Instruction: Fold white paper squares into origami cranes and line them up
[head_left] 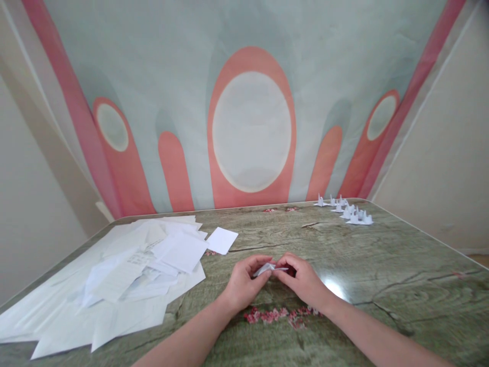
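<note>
A small folded piece of white paper (266, 267) is held between my two hands, just above the table's middle. My left hand (247, 281) pinches its left side with thumb and fingers. On the right side, my right hand (300, 275) grips it the same way, and the thumbs nearly meet at the centre. Parts of the folds are hidden behind my fingers. Several finished white paper cranes (355, 213) stand grouped at the table's far right corner.
A wide heap of loose white paper sheets (126, 316) covers the table's left side, some with writing. A square white sheet (222, 240) lies just right of it. The wood-patterned table (382, 270) has printed pink flowers. Behind it hangs a patterned backdrop (252, 56).
</note>
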`<state>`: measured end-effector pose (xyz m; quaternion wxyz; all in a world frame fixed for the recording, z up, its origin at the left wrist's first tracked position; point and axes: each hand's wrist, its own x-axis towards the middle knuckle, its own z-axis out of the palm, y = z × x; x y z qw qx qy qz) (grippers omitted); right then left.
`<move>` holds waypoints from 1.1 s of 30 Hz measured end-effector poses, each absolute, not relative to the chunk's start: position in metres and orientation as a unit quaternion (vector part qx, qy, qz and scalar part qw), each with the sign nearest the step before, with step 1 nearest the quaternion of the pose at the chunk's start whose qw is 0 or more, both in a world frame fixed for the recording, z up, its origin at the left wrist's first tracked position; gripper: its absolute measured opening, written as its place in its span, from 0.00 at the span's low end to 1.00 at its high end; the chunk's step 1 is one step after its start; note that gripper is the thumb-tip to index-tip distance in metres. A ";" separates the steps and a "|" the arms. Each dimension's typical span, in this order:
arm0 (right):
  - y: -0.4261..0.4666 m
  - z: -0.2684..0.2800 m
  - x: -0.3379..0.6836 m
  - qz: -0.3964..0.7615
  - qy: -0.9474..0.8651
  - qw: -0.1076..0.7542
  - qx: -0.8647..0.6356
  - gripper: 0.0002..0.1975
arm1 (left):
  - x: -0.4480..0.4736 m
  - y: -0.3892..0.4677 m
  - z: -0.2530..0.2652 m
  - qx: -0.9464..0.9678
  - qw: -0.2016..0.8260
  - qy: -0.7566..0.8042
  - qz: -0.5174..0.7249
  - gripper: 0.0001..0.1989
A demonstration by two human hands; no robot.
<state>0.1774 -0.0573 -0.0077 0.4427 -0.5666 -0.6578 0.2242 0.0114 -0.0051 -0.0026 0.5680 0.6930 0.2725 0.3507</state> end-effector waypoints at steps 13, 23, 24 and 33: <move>-0.063 -0.005 0.171 0.164 -0.674 0.484 -0.533 0.03 | 0.015 -0.004 -0.006 0.634 0.622 0.262 0.378 0.13; -0.066 -0.002 0.169 0.159 -0.702 0.493 -0.490 0.04 | 0.015 -0.005 -0.008 0.634 0.632 0.256 0.366 0.13; -0.066 -0.002 0.169 0.160 -0.701 0.494 -0.489 0.04 | 0.015 -0.004 -0.008 0.636 0.629 0.254 0.369 0.13; -0.066 0.000 0.169 0.157 -0.705 0.504 -0.475 0.05 | 0.014 -0.003 -0.009 0.640 0.623 0.252 0.372 0.13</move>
